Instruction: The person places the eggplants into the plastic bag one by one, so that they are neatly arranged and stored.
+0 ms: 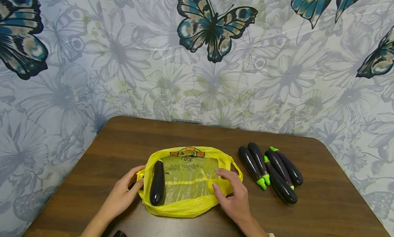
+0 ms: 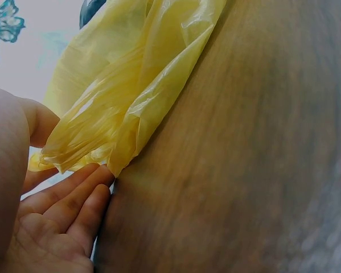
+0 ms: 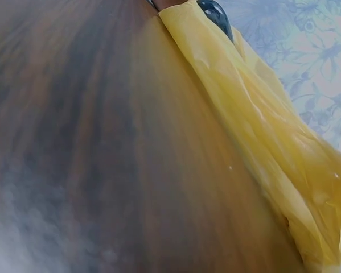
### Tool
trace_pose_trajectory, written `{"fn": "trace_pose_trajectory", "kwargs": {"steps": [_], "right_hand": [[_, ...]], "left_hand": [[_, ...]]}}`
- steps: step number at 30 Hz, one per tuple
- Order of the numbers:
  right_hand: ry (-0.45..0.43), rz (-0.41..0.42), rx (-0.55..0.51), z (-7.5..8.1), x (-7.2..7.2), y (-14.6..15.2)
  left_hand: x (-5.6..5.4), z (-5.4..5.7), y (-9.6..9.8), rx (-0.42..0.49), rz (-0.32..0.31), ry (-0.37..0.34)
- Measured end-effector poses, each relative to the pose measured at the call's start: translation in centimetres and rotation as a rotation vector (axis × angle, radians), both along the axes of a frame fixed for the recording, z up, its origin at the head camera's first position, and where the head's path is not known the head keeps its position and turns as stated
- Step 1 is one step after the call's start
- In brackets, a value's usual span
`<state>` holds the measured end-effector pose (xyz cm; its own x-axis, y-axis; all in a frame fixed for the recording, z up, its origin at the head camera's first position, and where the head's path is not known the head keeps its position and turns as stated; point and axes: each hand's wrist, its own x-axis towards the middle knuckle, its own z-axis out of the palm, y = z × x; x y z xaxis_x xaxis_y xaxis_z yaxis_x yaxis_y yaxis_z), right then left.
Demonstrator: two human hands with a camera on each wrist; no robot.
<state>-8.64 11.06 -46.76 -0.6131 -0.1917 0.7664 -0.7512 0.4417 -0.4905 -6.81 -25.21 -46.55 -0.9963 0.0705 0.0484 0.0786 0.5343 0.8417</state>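
A yellow plastic bag (image 1: 181, 209) lies on the table with its mouth spread wide. Inside, along its left side, rests one dark glossy eggplant (image 1: 158, 184), green stem end away from me. My left hand (image 1: 123, 192) holds the bag's left side, its gathered handle (image 2: 85, 148) between thumb and fingers in the left wrist view. At the opposite side, my right hand (image 1: 234, 199) is over the rim, thumb and forefinger spread apart above the opening. The right wrist view shows the bag's outer wall (image 3: 244, 125) but little of that hand.
Right of the bag, several more eggplants (image 1: 280, 182) lie in a loose group on the brown wooden table (image 1: 326, 196). A small black object (image 1: 119, 234) is at the near edge of the head view. Behind the table hangs a butterfly-patterned cloth (image 1: 197, 83).
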Motion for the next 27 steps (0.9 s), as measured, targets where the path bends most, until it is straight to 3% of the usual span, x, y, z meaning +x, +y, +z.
{"fn": "trace_pose_trajectory", "kwargs": {"steps": [19,27], "right_hand": [[-0.005,-0.075,-0.006,-0.1,-0.6,1.0],[0.037,-0.069,-0.010,-0.1,-1.0,1.5]], "left_hand": [[0.0,0.1,0.2,-0.006,-0.006,0.003],[0.1,0.1,0.1,-0.007,-0.004,0.009]]}}
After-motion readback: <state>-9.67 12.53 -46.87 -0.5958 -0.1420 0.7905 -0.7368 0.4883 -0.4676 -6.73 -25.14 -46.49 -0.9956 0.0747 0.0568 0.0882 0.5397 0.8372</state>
